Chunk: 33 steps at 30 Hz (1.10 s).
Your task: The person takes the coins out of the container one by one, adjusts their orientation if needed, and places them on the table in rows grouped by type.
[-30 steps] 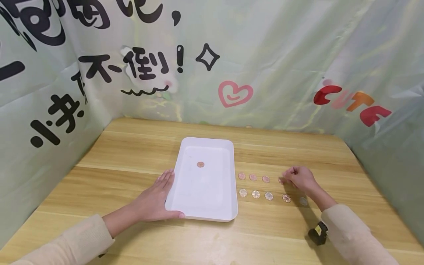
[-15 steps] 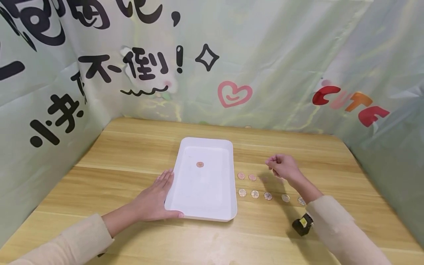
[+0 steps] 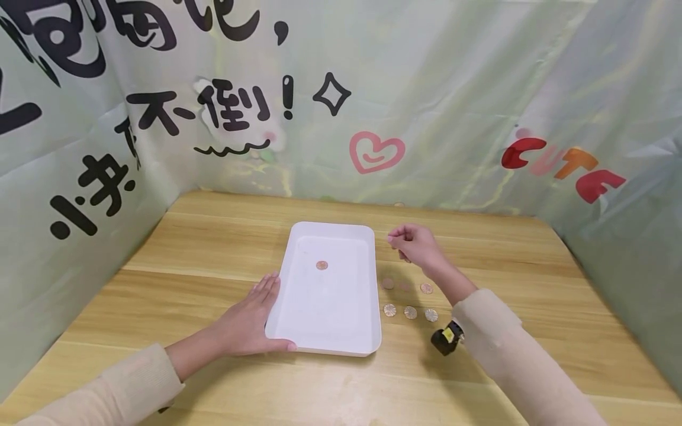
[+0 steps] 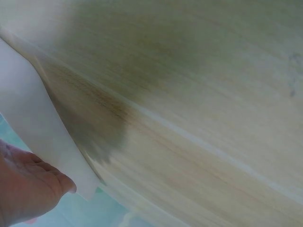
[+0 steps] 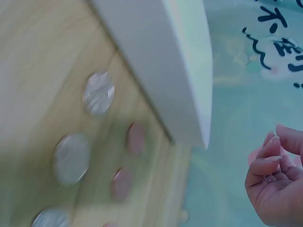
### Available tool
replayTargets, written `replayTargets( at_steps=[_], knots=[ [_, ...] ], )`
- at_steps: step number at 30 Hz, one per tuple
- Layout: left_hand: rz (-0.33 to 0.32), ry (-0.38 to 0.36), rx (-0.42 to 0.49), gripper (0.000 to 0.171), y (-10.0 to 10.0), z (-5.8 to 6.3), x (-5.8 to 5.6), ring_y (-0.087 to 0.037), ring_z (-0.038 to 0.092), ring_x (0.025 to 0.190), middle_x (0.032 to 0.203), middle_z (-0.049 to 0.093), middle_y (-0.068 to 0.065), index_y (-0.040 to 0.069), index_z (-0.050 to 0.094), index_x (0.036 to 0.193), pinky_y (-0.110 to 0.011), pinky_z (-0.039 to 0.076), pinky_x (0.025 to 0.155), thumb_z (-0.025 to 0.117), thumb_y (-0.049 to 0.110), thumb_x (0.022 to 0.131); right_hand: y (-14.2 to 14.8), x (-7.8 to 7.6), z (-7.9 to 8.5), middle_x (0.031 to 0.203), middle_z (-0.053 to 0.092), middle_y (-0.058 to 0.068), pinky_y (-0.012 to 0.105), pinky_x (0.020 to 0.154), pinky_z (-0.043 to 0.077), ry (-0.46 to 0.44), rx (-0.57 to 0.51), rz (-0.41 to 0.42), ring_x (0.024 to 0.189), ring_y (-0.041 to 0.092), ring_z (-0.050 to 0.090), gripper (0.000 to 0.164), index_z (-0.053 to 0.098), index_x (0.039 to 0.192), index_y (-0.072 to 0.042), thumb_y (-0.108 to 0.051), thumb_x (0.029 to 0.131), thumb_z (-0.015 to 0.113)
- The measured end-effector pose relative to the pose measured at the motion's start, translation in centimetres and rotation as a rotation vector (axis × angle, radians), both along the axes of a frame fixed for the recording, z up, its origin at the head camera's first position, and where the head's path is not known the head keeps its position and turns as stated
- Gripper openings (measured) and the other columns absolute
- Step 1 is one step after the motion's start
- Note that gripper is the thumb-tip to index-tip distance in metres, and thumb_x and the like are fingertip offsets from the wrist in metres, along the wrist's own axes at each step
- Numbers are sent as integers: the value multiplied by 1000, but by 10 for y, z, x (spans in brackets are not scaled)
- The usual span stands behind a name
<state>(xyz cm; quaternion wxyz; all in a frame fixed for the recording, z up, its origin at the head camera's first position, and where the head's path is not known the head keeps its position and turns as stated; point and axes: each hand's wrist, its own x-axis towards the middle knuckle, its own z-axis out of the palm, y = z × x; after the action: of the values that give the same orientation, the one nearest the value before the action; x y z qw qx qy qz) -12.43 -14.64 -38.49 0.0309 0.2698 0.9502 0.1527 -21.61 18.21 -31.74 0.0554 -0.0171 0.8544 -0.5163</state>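
Note:
A white rectangular tray (image 3: 330, 307) lies on the wooden table with one copper-coloured coin (image 3: 322, 265) inside. My left hand (image 3: 247, 319) rests against its left side, fingers straight along the wall and thumb at the near edge. Just off the tray's right rim, my right hand (image 3: 418, 245) is raised above the table with thumb and fingertips pinched together. The coin in that pinch is almost wholly hidden by the fingers, also in the right wrist view. Below it lie a row of copper coins (image 3: 426, 289) and a row of silver coins (image 3: 410, 312), partly covered by the forearm.
A small black device (image 3: 446, 338) with a yellow mark hangs at my right wrist. Printed cloth (image 3: 453, 118) encloses the table (image 3: 224, 225) at the back and sides. The tray's raised wall (image 5: 156, 71) stands close beside the coins in the right wrist view.
My right hand has lifted from the copper row and moved left and away from me towards the tray. The forearm now covers the right-hand coins. My left hand and the tray have stayed put.

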Motion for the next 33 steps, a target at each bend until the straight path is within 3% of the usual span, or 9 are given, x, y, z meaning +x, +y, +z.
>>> replayTargets(
  at_steps=[7,18,27,33],
  knots=[
    [-1,-10,1,119,0,1,1,-39,16,141,151,15,-28,-13,21,141,-47,23,114,57,74,69,-34,-8,7,66,53,-5,17,46,37,29,-109,-27,51,7,43,14,58,96,5,-7,89,59],
    [-12,29,-2,119,-1,0,0,-40,18,140,150,17,-29,-15,23,140,-46,23,114,57,75,69,-79,-23,5,65,54,-5,16,43,35,32,-229,-59,48,7,43,13,60,93,1,-11,88,62],
    [-8,20,0,119,-1,-1,-1,-40,18,141,151,17,-28,-14,23,140,-47,23,114,56,75,69,-103,-38,-24,64,52,-4,16,44,35,-21,-232,-48,47,7,42,11,62,93,2,-8,87,63],
    [6,9,3,119,0,-1,-1,-38,17,141,151,16,-27,-13,23,141,-47,24,114,57,75,69,-111,-43,-43,60,49,-5,16,44,36,-52,-168,-24,46,7,40,14,63,92,2,-10,85,65]
  ],
)
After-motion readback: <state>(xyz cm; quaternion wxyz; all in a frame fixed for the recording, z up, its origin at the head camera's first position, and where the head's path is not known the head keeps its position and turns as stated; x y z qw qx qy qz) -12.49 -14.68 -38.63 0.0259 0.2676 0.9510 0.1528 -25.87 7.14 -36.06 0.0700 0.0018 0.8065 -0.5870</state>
